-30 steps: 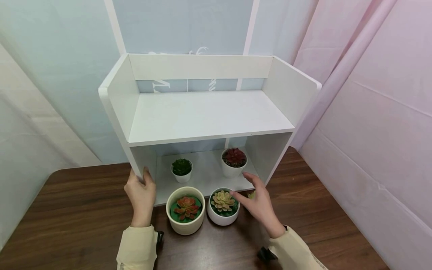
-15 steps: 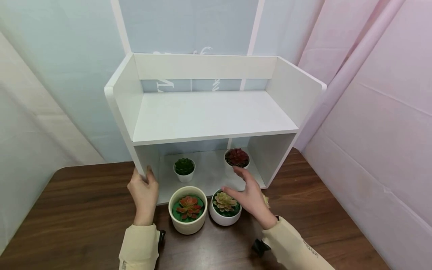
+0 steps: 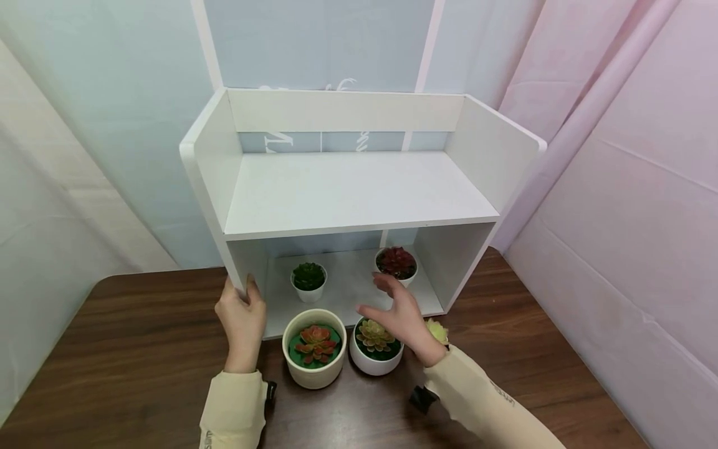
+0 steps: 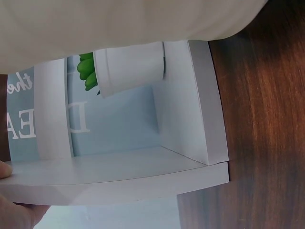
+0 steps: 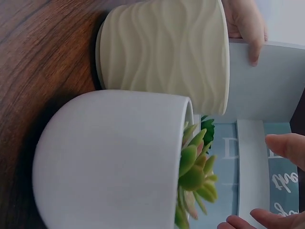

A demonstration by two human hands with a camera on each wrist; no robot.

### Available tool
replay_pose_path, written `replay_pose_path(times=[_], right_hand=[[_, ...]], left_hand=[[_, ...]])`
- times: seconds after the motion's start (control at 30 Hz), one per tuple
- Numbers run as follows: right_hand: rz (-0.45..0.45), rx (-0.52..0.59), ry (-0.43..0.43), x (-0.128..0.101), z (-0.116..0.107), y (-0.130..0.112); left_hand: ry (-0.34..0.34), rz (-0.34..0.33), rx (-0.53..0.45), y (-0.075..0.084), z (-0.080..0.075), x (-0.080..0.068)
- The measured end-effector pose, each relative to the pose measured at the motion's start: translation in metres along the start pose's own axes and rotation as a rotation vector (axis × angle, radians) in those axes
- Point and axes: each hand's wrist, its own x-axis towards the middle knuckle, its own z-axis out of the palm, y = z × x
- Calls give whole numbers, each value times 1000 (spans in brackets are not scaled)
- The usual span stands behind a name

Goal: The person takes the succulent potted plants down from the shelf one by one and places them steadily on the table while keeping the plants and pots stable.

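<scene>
A white two-level shelf (image 3: 348, 193) stands on a dark wood table (image 3: 140, 337). My left hand (image 3: 242, 312) grips the front edge of its left side panel, thumb inside; the thumb tip (image 4: 5, 169) shows in the left wrist view. My right hand (image 3: 381, 299) hovers open, fingers spread, over a round white pot (image 3: 373, 362) with a pale succulent, reaching toward the lower level. Its fingers (image 5: 286, 148) hold nothing. Left of that pot stands a cream ribbed pot (image 3: 314, 368) with a red-orange succulent.
On the lower level stand a small white pot with a dark green plant (image 3: 308, 284) and a white pot with a dark red succulent (image 3: 397, 263). A small yellow-green succulent (image 3: 437, 330) sits behind my right wrist. Pink and pale blue curtains hang around.
My right hand has moved left and forward, from beside the round white pot to above it, uncovering the yellow-green succulent. The left hand keeps its hold on the shelf.
</scene>
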Motion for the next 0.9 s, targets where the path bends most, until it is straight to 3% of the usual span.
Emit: replay_pose_path(times=[0.53,0.9], right_hand=[[92,9,-93,23,13,-15],[55,-4,-128,36,25,-24]], left_hand=[[-14,2,-25,-1,-2,0],[-15,5,-23,-1,-1,-1]])
